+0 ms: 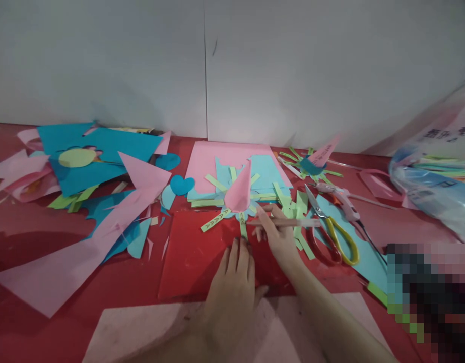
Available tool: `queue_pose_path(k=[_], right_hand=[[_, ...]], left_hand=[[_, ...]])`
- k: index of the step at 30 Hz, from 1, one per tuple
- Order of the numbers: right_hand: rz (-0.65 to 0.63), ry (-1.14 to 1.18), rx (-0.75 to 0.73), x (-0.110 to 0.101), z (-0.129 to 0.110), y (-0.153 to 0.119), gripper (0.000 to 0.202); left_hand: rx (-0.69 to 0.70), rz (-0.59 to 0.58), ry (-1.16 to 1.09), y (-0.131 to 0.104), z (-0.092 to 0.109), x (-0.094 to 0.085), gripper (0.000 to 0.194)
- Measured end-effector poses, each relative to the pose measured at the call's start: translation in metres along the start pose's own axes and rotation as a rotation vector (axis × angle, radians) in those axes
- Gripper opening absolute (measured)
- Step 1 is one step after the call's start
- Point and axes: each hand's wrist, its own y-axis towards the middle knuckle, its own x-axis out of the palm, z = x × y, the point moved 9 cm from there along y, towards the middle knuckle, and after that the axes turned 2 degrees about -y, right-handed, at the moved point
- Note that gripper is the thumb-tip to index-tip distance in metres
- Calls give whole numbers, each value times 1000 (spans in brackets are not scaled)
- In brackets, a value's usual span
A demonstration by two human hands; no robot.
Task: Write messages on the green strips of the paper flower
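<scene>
A paper craft with a pink paper cone (239,190) stands on a blue scalloped base, with pale green strips (216,220) radiating from it. Dark zigzag marks run along two of the front strips. My right hand (277,232) grips a pen (288,222) with its tip by the front strip. My left hand (237,267) lies flat with fingers stretched, its fingertips at that strip's lower end. Underneath is a red board (190,252).
Scissors (332,232) with red and yellow handles and a glue gun (340,199) lie at right. Another cone craft (319,159) stands behind. Paper scraps (84,252) cover the left. A plastic bag (432,176) is far right.
</scene>
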Motion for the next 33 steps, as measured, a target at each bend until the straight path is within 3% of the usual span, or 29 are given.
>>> queue_pose_path(k=[6, 18, 28, 33], right_hand=[[-16, -76, 9, 3, 0, 0, 31], [-56, -144, -6, 7, 4, 0, 29], [-13, -220, -48, 4, -1, 1, 30], [-29, -166, -12, 5, 2, 0, 28]], left_hand=[[2, -3, 11, 0, 1, 0, 51], [-1, -42, -28, -1, 0, 7, 53], [2, -60, -25, 0, 1, 8, 51], [1, -41, -27, 0, 0, 6, 50]])
